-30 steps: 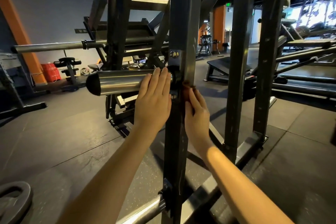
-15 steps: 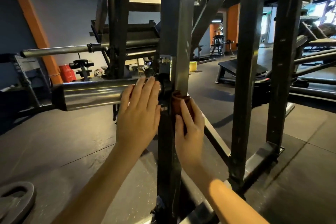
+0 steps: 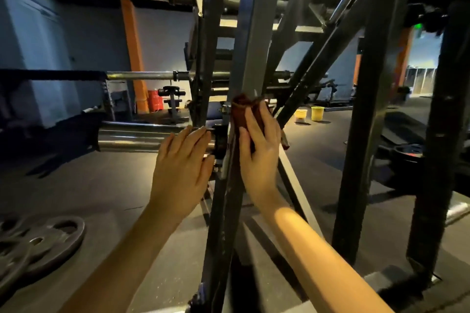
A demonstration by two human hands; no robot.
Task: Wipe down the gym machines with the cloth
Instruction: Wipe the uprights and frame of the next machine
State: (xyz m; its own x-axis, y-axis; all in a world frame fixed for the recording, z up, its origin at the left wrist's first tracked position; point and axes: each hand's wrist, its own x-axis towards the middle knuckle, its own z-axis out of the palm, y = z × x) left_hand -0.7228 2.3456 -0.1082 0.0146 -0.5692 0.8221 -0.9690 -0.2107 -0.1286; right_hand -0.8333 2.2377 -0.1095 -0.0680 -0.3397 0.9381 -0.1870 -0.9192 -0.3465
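A dark steel upright post (image 3: 250, 40) of the gym machine stands right in front of me. My right hand (image 3: 259, 152) presses a reddish-brown cloth (image 3: 243, 109) flat against the post with straight fingers; most of the cloth is hidden under the palm. My left hand (image 3: 181, 170) rests with straight fingers on the inner end of a shiny chrome sleeve (image 3: 132, 136) that sticks out to the left of the post.
Several weight plates (image 3: 38, 244) lie on the floor at the lower left. More black uprights (image 3: 368, 119) stand to the right, with diagonal braces (image 3: 318, 58) behind the post. A yellow bucket (image 3: 317, 113) and an orange pillar (image 3: 133, 53) are farther back.
My right hand has slid the cloth up the post. The view has swung up and to the left. My left hand stays on the chrome sleeve.
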